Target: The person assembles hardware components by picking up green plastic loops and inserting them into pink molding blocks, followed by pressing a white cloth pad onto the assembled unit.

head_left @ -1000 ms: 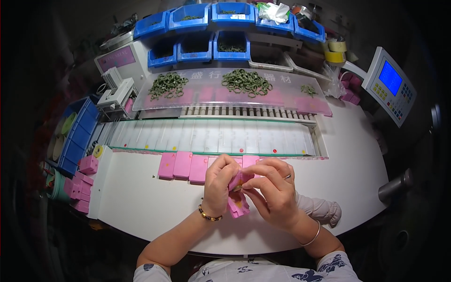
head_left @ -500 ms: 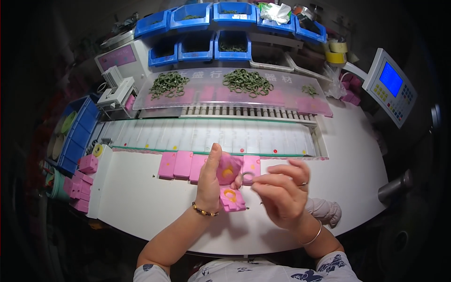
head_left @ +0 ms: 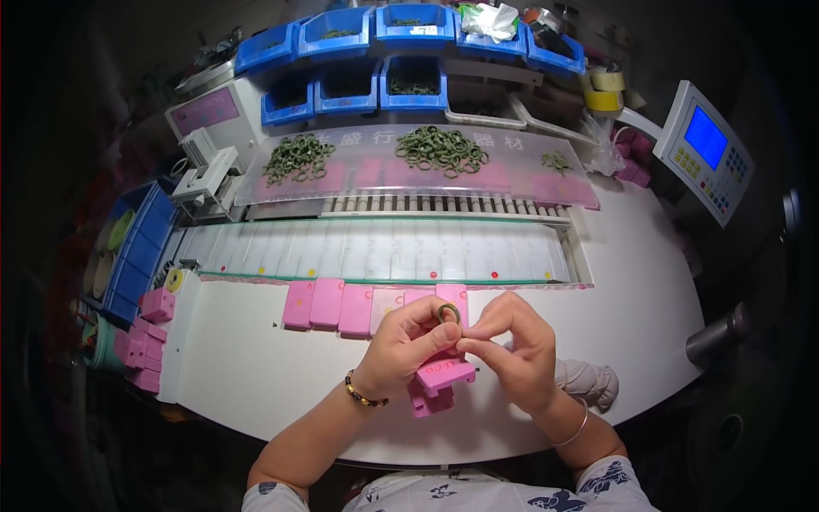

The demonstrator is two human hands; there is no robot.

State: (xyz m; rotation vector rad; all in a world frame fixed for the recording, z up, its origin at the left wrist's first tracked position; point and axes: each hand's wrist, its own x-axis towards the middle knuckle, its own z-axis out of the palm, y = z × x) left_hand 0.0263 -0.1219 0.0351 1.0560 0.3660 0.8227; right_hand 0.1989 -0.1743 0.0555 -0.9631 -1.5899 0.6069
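Observation:
My left hand [head_left: 408, 340] is closed round a pink rubber mould [head_left: 445, 375], whose opened halves hang below my fingers. A small green ring [head_left: 440, 314] stands upright at the left thumb and fingertips. The thumb and fingers of my right hand [head_left: 516, 352] are pinched together at the ring's lower right edge. Exactly how the ring is shared between the two hands is partly hidden by the fingers. Just beyond my hands, several pink moulds [head_left: 356, 309] lie side by side in a row on the white table [head_left: 256, 367].
Piles of green rings [head_left: 439, 149] lie on a translucent shelf [head_left: 367, 175] behind a glass-topped tray [head_left: 341, 247]. Blue bins [head_left: 341, 32] stand at the back. A control panel [head_left: 704, 149] rises at right, near a dark cylinder [head_left: 717, 337]. Stacked pink blocks [head_left: 145, 346] sit at left.
My hands have come together, the right moving left to meet the left. The ring is now at the left fingertips too, and the mould has turned over and downward. The view has shifted slightly.

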